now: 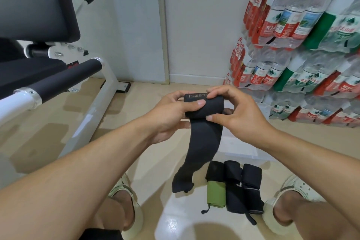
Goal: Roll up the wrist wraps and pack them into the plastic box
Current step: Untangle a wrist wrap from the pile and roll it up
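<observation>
Black wrist wrap (202,134): held in mid-air above the floor (155,103), upper end rolled into a short cylinder, remainder hanging as a loose tail toward the three wraps below. Left hand (171,115): curled round the left end of the roll, thumb pressed on its front face. Right hand (233,111): pinching the right end, index finger over the top, thumb under the lower edge.

Handling, judged from the drape: soft, light, elastic cloth; no stiffness, little slip, not fragile. Roll likely to spring loose if released. Best held at both ends of the roll, with tension kept on the tail while winding.

Three wraps (233,185) on the floor just below the hanging tail, side by side, touching; one with a green end, two dark. Upper ends appear bunched or partly rolled; degree of rolling not clear.

Plastic box (239,146): pale and translucent, behind the three wraps, mostly hidden by the right forearm and the tail; contents and lid not discernible. Lettering on the roll partly covered by fingers. Loop at the tail end hard to make out.
</observation>
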The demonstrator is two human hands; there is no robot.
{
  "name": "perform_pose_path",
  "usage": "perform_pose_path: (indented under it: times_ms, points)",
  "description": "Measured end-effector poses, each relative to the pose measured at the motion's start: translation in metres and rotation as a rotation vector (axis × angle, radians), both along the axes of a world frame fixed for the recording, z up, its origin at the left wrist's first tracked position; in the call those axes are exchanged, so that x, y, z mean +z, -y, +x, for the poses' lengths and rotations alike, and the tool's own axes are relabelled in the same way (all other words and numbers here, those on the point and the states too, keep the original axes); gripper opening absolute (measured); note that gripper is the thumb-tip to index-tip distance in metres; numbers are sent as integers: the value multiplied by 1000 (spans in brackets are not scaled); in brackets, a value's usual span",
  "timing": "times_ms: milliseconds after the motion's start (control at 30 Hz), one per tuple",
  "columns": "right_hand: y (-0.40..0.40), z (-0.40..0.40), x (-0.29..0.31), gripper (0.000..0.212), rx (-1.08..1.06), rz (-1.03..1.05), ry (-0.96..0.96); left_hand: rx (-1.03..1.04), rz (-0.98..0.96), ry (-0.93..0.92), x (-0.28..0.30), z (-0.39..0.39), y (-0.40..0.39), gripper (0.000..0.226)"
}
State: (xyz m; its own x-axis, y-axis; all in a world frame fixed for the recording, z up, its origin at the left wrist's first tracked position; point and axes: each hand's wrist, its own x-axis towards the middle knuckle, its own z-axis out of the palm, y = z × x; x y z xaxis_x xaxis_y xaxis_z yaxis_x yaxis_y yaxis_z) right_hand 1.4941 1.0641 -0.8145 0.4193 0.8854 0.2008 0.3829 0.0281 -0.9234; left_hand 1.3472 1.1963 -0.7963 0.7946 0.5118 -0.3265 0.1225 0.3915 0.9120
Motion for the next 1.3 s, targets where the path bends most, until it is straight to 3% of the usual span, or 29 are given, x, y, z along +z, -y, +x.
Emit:
perform_pose_path:
  times_ms: [267,567,767,900,1100,1200,1300]
  points:
    - [-3,10,1,70,132,-200,-505,2,223,73,3,-6,-4,48]
    - [-3,12,1,68,88,-187,-443,-13,357,100,-2,-5,1,54]
    - [-3,11,3,57,83,-83,-301,-109,156,10,-4,-10,-4,70]
    - [-2,7,3,55,29,-14,-197,-208,43,-67,-4,-11,-3,52]
    - [-2,0,-2,59,37,36,-36,-98,-11,-46,-2,-7,-2,40]
    - [-2,4,-3,59,51,4,-73,-31,-13,-5,-1,-5,-3,39]
    - [-4,5,1,62,5,-36,-249,17,46,42,0,-4,-3,36]
